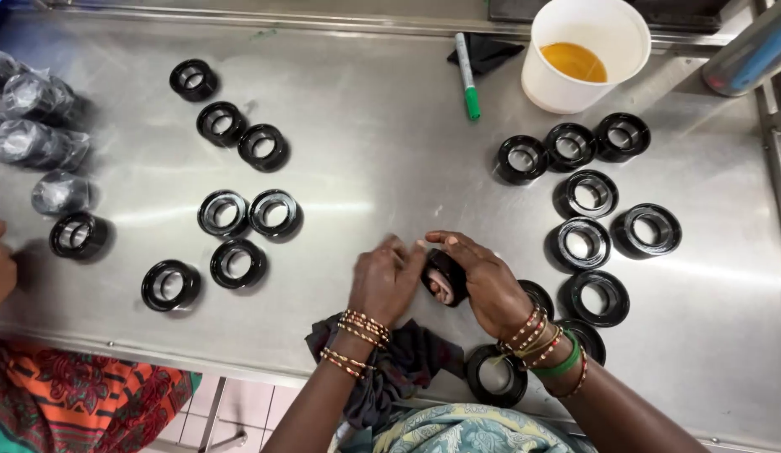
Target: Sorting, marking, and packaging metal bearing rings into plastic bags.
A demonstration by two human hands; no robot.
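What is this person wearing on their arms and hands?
Both forearms are bare, with no sleeves and no gloves. The left hand has two stacks of thin gold and red bangles at the wrist. The right hand has similar gold and red bangles, plus one plain green bangle and a thin beaded one.

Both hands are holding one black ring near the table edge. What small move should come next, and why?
Probably lay the black ring down among the rings on the right. The right hand cups it, and the left hand touches its side. That group lies just beside the right hand, nearer than the rings on the left. Whether the handling is finished cannot be told.
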